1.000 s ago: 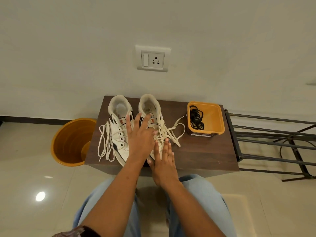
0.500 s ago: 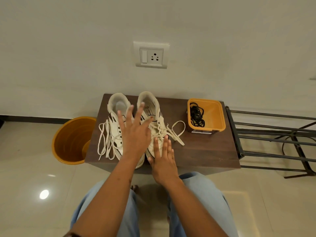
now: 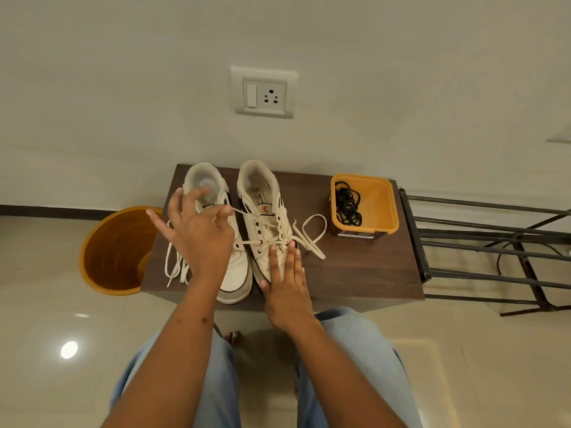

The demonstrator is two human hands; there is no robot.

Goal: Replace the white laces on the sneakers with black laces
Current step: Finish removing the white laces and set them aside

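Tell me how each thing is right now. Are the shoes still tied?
Left sneaker: upright on table, white lace loose, trailing off its left side.
Right sneaker: upright, white lace untied, part still threaded.
Left hand: pinches a strand of the right sneaker's lace.
Right hand: flat, fingers straight, pressing the right sneaker's toe.
Black laces: bundled inside the yellow tub.
Orange bin: upright on floor.

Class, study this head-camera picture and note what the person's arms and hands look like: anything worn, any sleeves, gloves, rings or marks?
Both forearms are bare as far as the frame shows, with no sleeve in view. The left hand and the right hand wear no gloves, and no rings, watch or bracelet show. Small dark spots mark the left forearm. Below the arms, light blue trousers cover the legs.
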